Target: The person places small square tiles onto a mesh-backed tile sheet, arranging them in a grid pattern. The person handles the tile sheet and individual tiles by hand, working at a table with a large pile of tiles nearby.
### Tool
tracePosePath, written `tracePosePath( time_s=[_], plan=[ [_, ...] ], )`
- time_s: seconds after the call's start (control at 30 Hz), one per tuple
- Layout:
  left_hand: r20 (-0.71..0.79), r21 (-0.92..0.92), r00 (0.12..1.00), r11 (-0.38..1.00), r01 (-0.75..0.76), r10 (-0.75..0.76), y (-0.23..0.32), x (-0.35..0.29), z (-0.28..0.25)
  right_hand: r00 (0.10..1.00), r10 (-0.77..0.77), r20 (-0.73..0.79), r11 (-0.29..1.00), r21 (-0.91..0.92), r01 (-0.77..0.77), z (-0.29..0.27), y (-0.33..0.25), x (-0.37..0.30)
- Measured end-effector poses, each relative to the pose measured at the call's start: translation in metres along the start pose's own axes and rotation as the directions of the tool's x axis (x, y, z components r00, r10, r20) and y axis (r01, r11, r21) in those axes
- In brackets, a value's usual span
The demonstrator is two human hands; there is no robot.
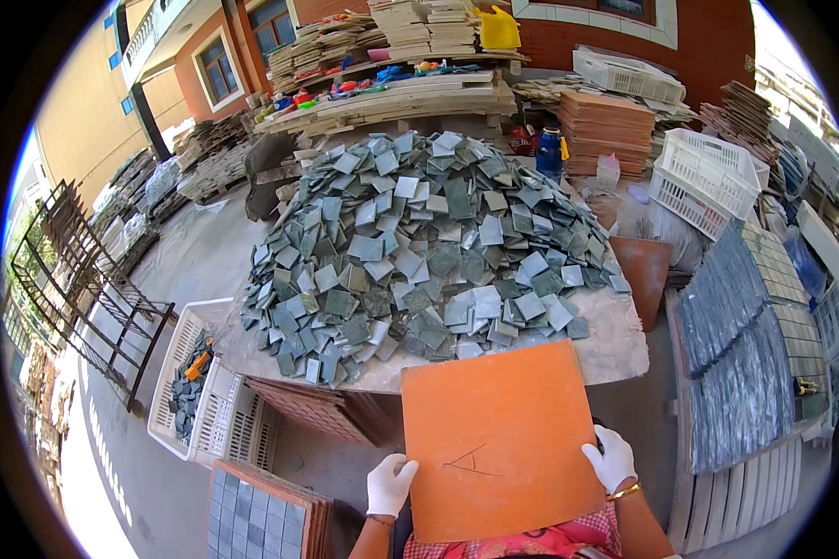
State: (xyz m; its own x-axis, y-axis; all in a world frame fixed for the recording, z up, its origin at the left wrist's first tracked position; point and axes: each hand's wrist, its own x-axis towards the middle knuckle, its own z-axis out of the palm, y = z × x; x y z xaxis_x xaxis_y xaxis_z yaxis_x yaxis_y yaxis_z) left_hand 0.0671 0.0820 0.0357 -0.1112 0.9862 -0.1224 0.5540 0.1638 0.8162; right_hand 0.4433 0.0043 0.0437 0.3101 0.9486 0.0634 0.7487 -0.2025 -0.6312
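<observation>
On the left, shows a white crate point(217, 410) with dark tile pieces inside. Next, grips the orange board point(499, 419) by its left edge with the gloved left hand point(391, 483), thumb at the rim, other fingers curled in and partly hidden. Lies at the centre, between both hands, close in front of the body, with the heap of grey-green tiles point(419, 252) beyond its far edge; overlaps the front of the table point(615, 345) in view, though cannot tell whether touching. Looks nearly square, so gives no clear long axis; sits equally near to either hand. Appears flat, plain and matt, with a few thin dark strokes crossing near the middle. Pinches the right edge with the gloved right hand point(612, 459), fingers closed on the rim, underside grip out of sight. Farther right, shows stacked tile sheets point(732, 354).
</observation>
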Motion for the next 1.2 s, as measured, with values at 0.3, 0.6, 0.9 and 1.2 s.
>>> tracePosePath(
  time_s=[0.3, 0.6, 0.9, 1.2],
  plan=[
    [-0.028, 0.290, 0.997, 0.955, -0.062, 0.073, -0.006, -0.015, -0.001, 0.983, -0.004, 0.186, 0.892, 0.445, -0.081, -0.017, -0.002, -0.026],
    [0.672, -0.647, 0.740, 0.513, 0.564, 0.033, 0.068, -0.043, -0.030, 0.948, -0.194, 0.251, 0.088, 0.967, -0.238, -0.061, 0.032, -0.021],
    [0.413, -0.869, 0.906, 0.335, 0.363, 0.091, 0.134, -0.082, 0.001, 0.984, -0.176, 0.001, -0.189, 0.981, -0.034, -0.045, -0.082, -0.099],
    [0.831, -0.434, 0.507, 0.836, 0.335, 0.228, 0.055, -0.044, 0.001, 0.954, -0.075, 0.290, -0.246, 0.922, -0.300, -0.063, 0.003, -0.035]
  ],
)
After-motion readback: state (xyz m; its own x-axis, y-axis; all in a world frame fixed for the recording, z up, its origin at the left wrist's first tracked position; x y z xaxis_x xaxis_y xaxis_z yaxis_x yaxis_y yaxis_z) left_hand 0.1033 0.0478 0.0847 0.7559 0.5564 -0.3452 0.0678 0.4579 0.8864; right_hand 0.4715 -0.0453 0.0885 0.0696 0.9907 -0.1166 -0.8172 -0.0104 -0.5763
